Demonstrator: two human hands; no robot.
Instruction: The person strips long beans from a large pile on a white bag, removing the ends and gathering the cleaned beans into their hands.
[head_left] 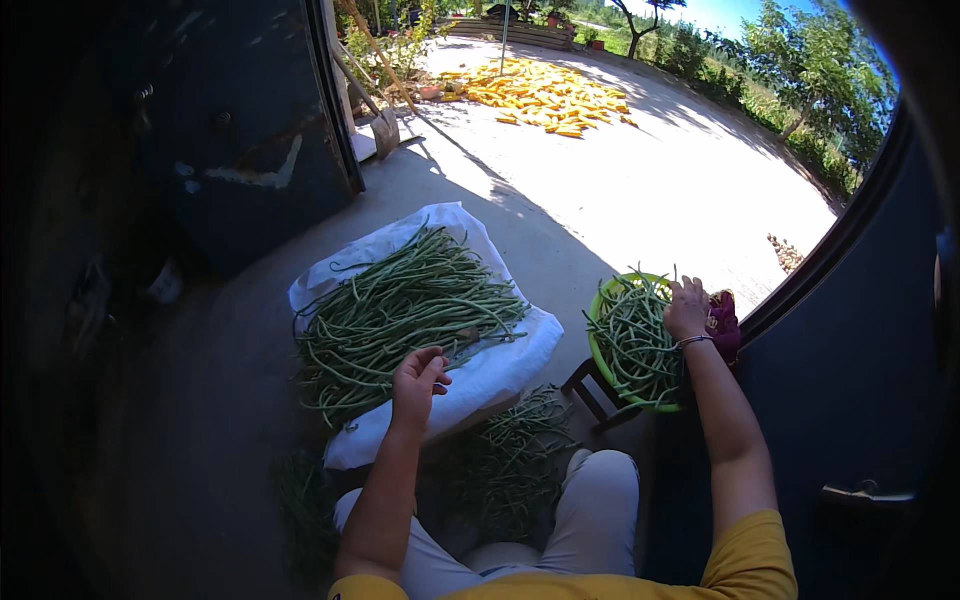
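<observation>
My left hand (420, 385) is raised over the near edge of a white sheet (535, 345), its fingers curled in toward the thumb. Whatever may be between those fingertips is too small to make out. Just beyond it, a large heap of long green beans (400, 305) lies across the sheet. On the right, my right hand (686, 310) reaches over the far side of a lime-green basin (598, 362), fingers bent down and slightly apart. Shorter bean pieces (635, 335) fill this basin, close beside that hand. A thin bracelet (694, 341) circles the right wrist.
A dark stool (603, 405) supports the basin, and purple cloth (722, 325) sits beside it. More beans (520, 450) lie on the floor by my knees. Dark doors (230, 150) flank the opening. Outside are orange-yellow corn cobs (550, 95) and a shovel (385, 130).
</observation>
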